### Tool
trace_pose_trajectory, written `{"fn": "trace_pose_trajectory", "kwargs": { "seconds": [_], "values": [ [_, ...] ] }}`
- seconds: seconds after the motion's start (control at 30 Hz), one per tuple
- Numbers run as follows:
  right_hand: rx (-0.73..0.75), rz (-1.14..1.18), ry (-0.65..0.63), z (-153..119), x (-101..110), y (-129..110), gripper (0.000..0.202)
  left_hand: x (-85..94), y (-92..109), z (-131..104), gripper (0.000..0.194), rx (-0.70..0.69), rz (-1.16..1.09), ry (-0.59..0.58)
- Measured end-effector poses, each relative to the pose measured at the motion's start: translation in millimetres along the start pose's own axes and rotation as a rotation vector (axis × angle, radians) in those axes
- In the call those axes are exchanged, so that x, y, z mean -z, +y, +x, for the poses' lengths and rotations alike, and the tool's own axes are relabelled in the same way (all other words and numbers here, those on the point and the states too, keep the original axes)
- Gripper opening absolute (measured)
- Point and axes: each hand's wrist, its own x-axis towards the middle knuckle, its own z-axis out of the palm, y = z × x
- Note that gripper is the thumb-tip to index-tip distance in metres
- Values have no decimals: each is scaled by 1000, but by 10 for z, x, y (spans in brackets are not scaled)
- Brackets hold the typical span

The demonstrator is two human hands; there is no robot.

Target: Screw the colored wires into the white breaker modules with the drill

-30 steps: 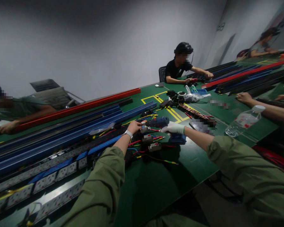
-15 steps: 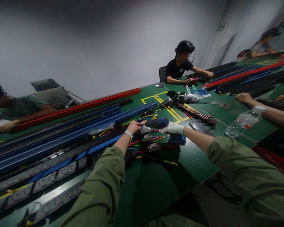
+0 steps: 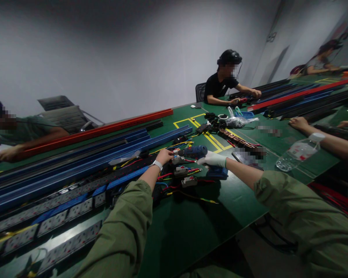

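Observation:
My right hand, in a white glove, is wrapped round the grip of a blue cordless drill. The drill points left, its tip close to the fingers of my left hand. That bare hand is closed at a small wired part by the drill tip; what it pinches is too small to make out. Just below lie several grey switch modules with red, yellow and blue wires. They sit at the ends of long socket strips that run to the lower left.
Blue rails and an orange rail lie beyond the strips. A bundle of copper-coloured strips, a plastic bag and a water bottle are to the right. Co-workers sit around the green table.
Both hands and the drill stay in nearly the same place. The view has shifted very slightly.

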Motion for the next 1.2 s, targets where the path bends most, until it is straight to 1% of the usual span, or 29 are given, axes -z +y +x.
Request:
{"fn": "trace_pose_trajectory", "kwargs": {
  "seconds": [0.2,0.37,0.6,0.93,1.03,1.2],
  "values": [
    [-35,-14,30,11,-16,28,21,20,37,-25,33,6,14,-8],
    [-55,-6,45,-17,-20,-7,19,24,30,-17,34,-9,18,-16],
    [-16,33,4,-28,-8,-33,19,-9,-26,15,33,-22,16,-8],
    [-27,61,15,5,-5,8,18,-29,-81,48,34,-37,23,-11],
    [-19,73,1,2,2,6,16,-31,-82,46,35,-44,13,-17],
    [-23,57,-26,2,16,8,19,-43,-88,48,36,-47,-7,-10]
  ]
}}
